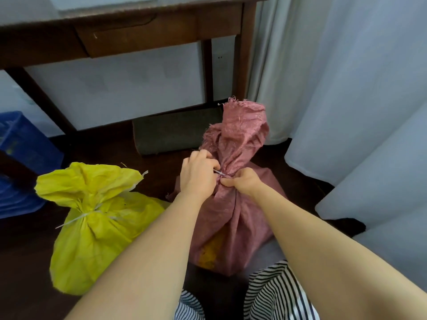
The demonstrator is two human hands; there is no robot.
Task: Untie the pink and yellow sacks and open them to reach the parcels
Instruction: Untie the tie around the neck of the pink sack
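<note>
Left hand [198, 174] & right hand [240, 181] both work the neck of the pink sack [233, 204]. Left fingers are curled and pinch the white tie [219, 173] at the knot; right hand grips the bunched cloth just below it, thumb pressed in. Hands almost touch, w/ the tie between them.

Pink sack stands upright on the floor, just in front of the desk [138, 35] and beside the pale curtain [346, 88]. Its neck is cinched, frayed top flopping above the tie. Something yellowish shows through the weave low down, prob. a parcel, can't tell for sure.

Yellow sack [97, 227] lies left of the pink sack, near but apart, its own white tie [80, 217] knotted and untouched.

Progress, as I judge it: early. First knot being picked at, not loose yet. Left to do: free it, spread the mouth, then the same for the yellow sack.
</note>
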